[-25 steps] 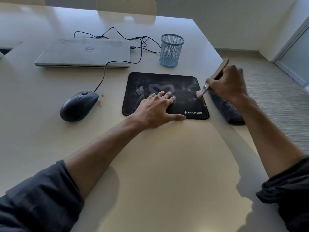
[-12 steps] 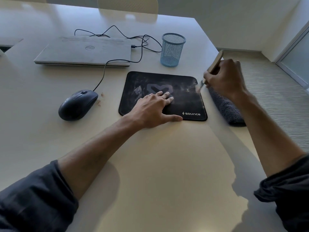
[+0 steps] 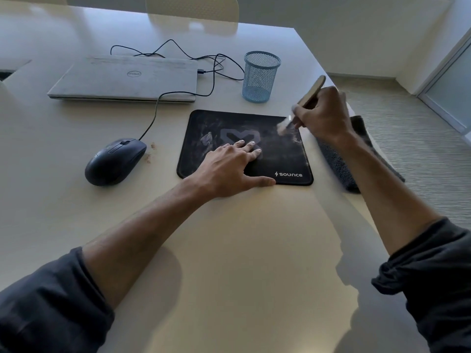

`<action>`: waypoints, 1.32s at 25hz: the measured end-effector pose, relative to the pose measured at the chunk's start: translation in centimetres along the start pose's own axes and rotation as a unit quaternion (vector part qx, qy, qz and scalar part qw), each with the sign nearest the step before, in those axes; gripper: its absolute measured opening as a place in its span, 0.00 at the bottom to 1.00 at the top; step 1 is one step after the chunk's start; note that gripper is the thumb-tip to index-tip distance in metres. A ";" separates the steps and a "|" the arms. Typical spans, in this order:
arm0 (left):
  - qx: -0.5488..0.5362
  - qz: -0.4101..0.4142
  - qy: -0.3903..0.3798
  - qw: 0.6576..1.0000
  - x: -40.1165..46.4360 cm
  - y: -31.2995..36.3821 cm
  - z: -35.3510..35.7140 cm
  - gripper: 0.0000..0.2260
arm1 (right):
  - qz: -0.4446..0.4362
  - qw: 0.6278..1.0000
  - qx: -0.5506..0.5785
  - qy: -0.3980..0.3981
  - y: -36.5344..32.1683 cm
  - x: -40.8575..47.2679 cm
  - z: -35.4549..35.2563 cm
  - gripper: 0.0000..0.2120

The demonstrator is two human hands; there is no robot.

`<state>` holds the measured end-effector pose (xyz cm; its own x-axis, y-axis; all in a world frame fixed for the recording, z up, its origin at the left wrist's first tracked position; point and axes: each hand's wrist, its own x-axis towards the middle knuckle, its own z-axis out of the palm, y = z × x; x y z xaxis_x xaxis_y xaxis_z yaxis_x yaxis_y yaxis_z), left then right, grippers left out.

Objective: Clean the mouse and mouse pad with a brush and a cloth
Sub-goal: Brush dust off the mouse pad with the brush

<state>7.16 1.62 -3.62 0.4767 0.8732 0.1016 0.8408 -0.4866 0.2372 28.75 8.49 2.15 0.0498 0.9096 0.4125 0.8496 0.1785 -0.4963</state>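
Note:
A black mouse pad point(image 3: 280, 154) with a grey logo and pale dusty smears lies in the middle of the table. My left hand point(image 3: 229, 169) presses flat on its near part, fingers straight. My right hand point(image 3: 323, 113) grips a small wooden-handled brush point(image 3: 312, 91); its pale bristles touch the pad's far right corner. A black wired mouse point(image 3: 114, 161) sits to the left of the pad, apart from it. A dark grey cloth point(image 3: 339, 164) lies folded to the right of the pad, partly under my right forearm.
A closed silver laptop point(image 3: 122, 77) lies at the back left, with black cables looping behind it. A blue mesh pen cup point(image 3: 260, 76) stands just beyond the pad. Brown crumbs point(image 3: 150, 151) lie beside the mouse. The table's right edge point(image 3: 377, 250) runs close to the cloth.
My right hand has swept the brush leftward and further onto the pad's far right corner. My left hand stays pressed on the pad.

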 end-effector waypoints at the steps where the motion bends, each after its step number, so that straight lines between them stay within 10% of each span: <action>1: 0.002 -0.002 -0.004 1.000 0.0 0.0 0.0 0.42 | 0.004 1.000 0.027 -0.013 -0.5 -0.1 0.6 0.12; 8: 0.001 0.001 -0.003 1.000 -0.1 0.0 -0.1 0.42 | -0.002 0.995 -0.098 -0.027 -0.2 0.3 0.0 0.08; 14: 0.005 -0.003 0.000 1.000 -0.2 0.1 0.0 0.41 | -0.025 0.998 0.032 -0.045 -4.2 0.3 3.9 0.13; 20: 0.002 0.000 0.002 1.000 -0.1 -0.1 0.1 0.41 | -0.026 0.987 -0.142 -0.064 -2.4 2.0 2.0 0.06; 27: 0.000 0.002 0.016 1.000 -0.1 -0.1 0.4 0.41 | -0.042 0.997 0.014 -0.064 -6.0 1.6 6.4 0.12; 33: 0.003 -0.001 0.008 1.000 -0.1 -0.1 0.3 0.41 | -0.039 0.986 -0.154 -0.055 -3.8 3.1 3.2 0.05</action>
<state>7.09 1.57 -3.91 0.4711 0.8744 0.1159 0.8432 -0.4850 0.2319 23.99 11.87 2.85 -0.0658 0.9359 0.3461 0.9685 0.1434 -0.2034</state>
